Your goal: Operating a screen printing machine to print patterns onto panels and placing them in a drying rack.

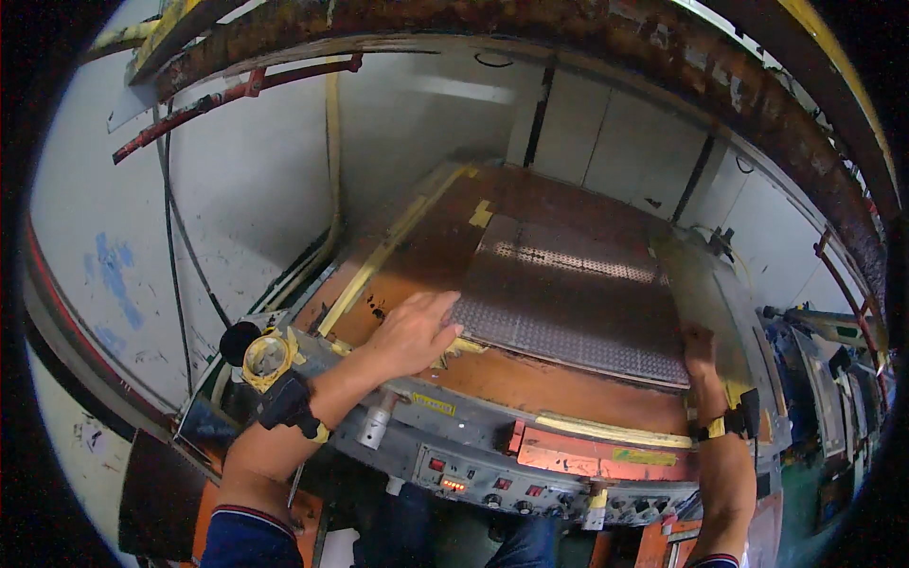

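Note:
A large, thin, dark sheet with a fine repeating pattern (pixel 578 312) lies on the brown-orange bed of a machine (pixel 450 379). At its left edge, near the front corner, my left hand (pixel 412 333) has its fingers and thumb closed on the rim. On the opposite side my right hand (pixel 700 352) grips the right edge near the front; its fingertips are partly hidden. A black device (pixel 286 402) is strapped to my left wrist, and another (pixel 743 417) to my right.
Along the machine's front runs a control panel (pixel 502 488) with switches and knobs, below an orange-red bar (pixel 597 457). A rusty frame beam (pixel 454 28) spans overhead. A tape roll (pixel 268 358) sits at the left corner. Flat panels (pixel 824 388) stand at right.

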The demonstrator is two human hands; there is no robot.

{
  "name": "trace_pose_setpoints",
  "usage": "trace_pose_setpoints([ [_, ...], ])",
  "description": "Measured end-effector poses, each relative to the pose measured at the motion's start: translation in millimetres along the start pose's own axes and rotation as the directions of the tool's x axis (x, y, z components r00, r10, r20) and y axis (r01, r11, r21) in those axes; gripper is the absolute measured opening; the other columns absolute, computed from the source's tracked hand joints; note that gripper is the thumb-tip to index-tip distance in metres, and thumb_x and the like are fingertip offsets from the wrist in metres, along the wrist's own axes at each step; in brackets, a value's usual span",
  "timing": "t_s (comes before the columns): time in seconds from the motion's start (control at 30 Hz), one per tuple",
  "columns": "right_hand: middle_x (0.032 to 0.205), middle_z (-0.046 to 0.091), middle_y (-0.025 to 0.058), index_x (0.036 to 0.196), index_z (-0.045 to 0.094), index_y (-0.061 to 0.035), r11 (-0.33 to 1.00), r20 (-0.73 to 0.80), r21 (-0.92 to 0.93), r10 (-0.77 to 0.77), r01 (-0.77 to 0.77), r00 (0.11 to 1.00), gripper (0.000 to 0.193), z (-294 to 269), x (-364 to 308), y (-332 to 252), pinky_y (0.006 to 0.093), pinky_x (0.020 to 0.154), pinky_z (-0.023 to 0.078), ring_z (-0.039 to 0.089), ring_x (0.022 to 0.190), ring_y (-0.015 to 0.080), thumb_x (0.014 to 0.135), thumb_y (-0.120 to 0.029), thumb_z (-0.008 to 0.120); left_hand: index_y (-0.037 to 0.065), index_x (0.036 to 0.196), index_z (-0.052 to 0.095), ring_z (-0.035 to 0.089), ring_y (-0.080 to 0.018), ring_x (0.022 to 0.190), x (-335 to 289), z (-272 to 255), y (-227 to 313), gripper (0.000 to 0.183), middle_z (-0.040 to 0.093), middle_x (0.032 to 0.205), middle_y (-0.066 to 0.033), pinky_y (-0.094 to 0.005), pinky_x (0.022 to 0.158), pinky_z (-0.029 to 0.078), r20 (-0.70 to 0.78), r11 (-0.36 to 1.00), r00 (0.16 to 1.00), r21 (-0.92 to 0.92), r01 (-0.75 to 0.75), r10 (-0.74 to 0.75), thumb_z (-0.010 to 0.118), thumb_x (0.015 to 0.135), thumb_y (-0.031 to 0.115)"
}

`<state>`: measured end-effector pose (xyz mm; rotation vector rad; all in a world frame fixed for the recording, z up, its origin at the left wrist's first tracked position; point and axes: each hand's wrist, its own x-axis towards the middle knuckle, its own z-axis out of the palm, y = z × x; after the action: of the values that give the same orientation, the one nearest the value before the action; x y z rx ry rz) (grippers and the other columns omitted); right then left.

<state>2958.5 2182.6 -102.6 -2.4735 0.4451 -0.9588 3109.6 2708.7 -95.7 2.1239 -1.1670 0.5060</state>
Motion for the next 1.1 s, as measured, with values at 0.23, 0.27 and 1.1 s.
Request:
trace_pose_setpoints([
  [0.23,0.08,0.066,0.0119,0.088,0.067,0.0015,0.996,-0.062,-0.069,-0.058,0.053,0.996,0.018,3,2,48,0.0344,0.073,0.045,0.059,0.079,0.0174,0.082,-0.013,0.058,-0.004,0.117,0.048,0.055,-0.0371,0.091,4,5,0,0.043,0.059,0.088,-0.0193,-0.0449,0.082,0.044,-0.04,0.999,0.998,0.01,-0.044,0.045,0.059,0.085,0.022],
  [0.27,0.082,0.065,0.0118,0.089,0.066,0.0012,0.996,-0.049,-0.073,-0.058,0.055,0.997,0.018,6,2,41,0.0347,0.074,0.045,0.059,0.08,0.0182,0.082,-0.013,0.057,-0.004,0.117,0.048,0.055,-0.0369,0.09,3,4,-1,0.043,0.058,0.088,-0.019,-0.0447,0.081,0.044,-0.047,0.999,0.998,0.024,-0.048,0.049,0.058,0.085,0.022],
  [1.1,0.097,0.063,0.0164,0.107,0.06,-0.0016,0.923,0.098,0.269,-0.308,0.273,0.946,0.026,-124,-288,-217,0.0388,0.081,0.049,0.06,0.091,0.0325,0.082,-0.01,0.061,-0.003,0.114,0.056,0.061,-0.0286,0.097,-115,-85,152,0.038,0.067,0.099,-0.0156,-0.0368,0.09,0.043,0.204,0.916,0.979,-0.387,0.108,-0.029,0.059,0.081,0.016],
])
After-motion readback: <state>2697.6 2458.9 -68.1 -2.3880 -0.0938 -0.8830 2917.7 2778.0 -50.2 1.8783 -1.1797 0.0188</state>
